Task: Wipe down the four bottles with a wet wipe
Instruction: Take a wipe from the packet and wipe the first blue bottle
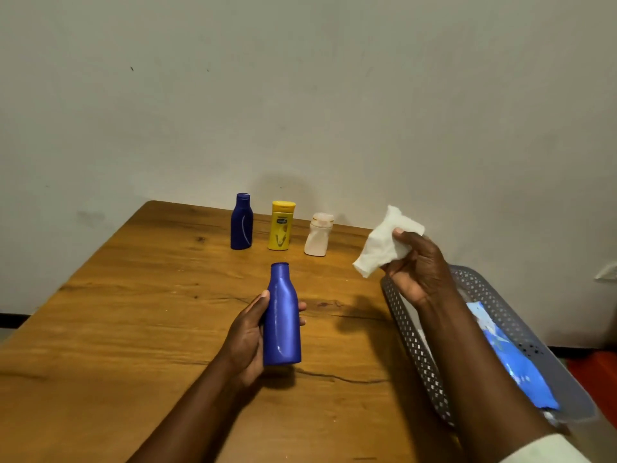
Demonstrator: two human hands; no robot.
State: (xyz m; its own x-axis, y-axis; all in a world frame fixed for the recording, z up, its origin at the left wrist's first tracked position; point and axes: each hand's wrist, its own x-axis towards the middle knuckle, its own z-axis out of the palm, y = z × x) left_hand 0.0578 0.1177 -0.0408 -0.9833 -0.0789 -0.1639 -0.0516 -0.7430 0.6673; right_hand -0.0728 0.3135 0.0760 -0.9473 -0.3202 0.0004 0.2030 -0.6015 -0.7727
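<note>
Blue plastic, the lotion bottle (283,315) sits tilted in our left hand (247,339), gripped round its body, lifted off the counter (133,329) to expose its sides. Right of it, our right hand (417,265) pinches the white wet wipe (384,245), ready. Beyond the bottle stand three others.

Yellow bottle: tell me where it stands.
In the head view, the yellow bottle stands upright at the table's far edge, between the dark blue bottle and the white bottle.
</note>
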